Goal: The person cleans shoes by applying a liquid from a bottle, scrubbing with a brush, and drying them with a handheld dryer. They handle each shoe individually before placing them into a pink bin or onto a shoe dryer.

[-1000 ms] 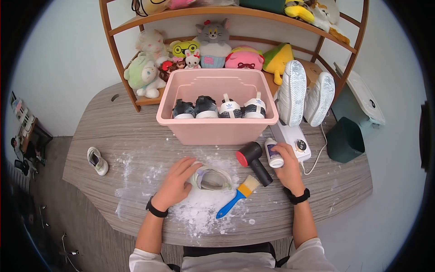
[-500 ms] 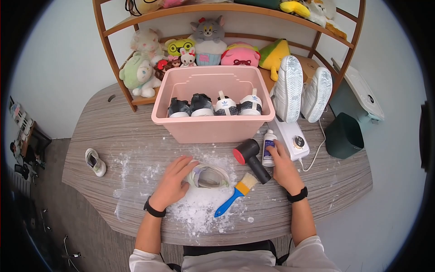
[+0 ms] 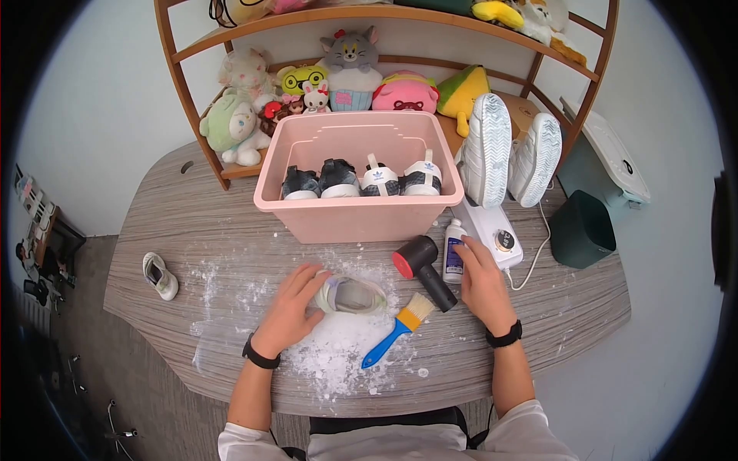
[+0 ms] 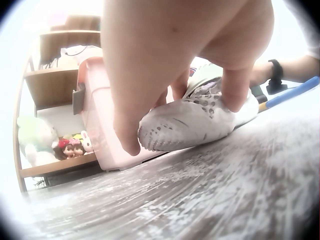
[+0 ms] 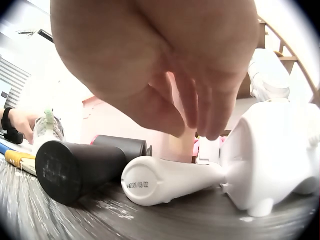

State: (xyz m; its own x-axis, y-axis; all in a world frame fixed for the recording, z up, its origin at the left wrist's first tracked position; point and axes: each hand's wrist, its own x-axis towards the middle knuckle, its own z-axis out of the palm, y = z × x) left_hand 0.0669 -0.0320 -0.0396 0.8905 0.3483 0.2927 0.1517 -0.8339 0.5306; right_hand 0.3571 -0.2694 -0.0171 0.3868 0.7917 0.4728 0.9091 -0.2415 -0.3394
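Observation:
A small pale shoe (image 3: 352, 295) lies on the powder-dusted table. My left hand (image 3: 290, 309) grips one end of it; in the left wrist view the thumb and fingers of the left hand (image 4: 180, 60) straddle the shoe (image 4: 187, 125). The white bottle (image 3: 453, 257) with a purple label lies on its side. Just over it is my right hand (image 3: 486, 288), fingers loosely bent; in the right wrist view a gap shows between the right hand (image 5: 165, 70) and the bottle (image 5: 167, 180).
Left of the bottle lie a black dryer (image 3: 427, 269) and a blue-handled brush (image 3: 392, 336). Behind stands a pink bin (image 3: 361, 223) holding shoes. White shoes (image 3: 488, 157) stand on a white device (image 3: 492, 234) at right. Another small shoe (image 3: 160, 276) is at far left.
The right hand has laid the bottle down beside the white device and let go of it. The left hand has stayed at the small shoe. The head view has shifted slightly.

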